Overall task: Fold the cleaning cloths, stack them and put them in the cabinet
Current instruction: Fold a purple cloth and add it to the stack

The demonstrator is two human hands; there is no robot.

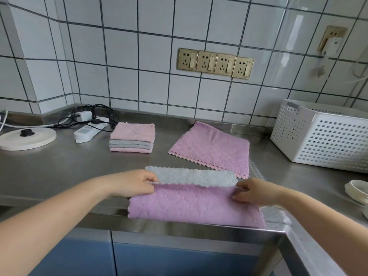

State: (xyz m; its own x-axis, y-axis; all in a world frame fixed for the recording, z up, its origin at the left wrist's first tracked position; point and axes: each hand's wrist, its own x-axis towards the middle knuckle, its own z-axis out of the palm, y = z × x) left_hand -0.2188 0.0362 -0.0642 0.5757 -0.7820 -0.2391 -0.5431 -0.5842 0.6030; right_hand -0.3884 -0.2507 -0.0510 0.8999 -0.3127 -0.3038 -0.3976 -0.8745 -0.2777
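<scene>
Steel surface (59, 166), L-shaped, front edge running across the bottom and turning a corner at lower right.

Far left, by the back edge: round white lid (27, 139) with black knob, then a white power strip (87, 132) with tangled black cables behind it.

Left of centre, toward the back: stack of folded cloths (132, 138), pink on top, grey in the middle, pink at the base, edges squared. Bare steel lies open between the stack and the front edge.

Left hand (133, 184): grip clamped on the left corner of the cloth being folded (191, 204), thumb and fingers pinching the raised edge. That cloth sits at the front edge, centre; pink face folded up and over, grey underside showing along the far strip, near hem at the surface's lip.

Behind it to the right, a pink cloth (211, 150) lies flat and unfolded, its scalloped near corner close to the grey strip.

Right hand (256, 192): grip pinching the right corner of the same fold.

Right back corner: white perforated basket (322, 136). Right edge: stacked white dishes (358, 193), partly cut off.
</scene>
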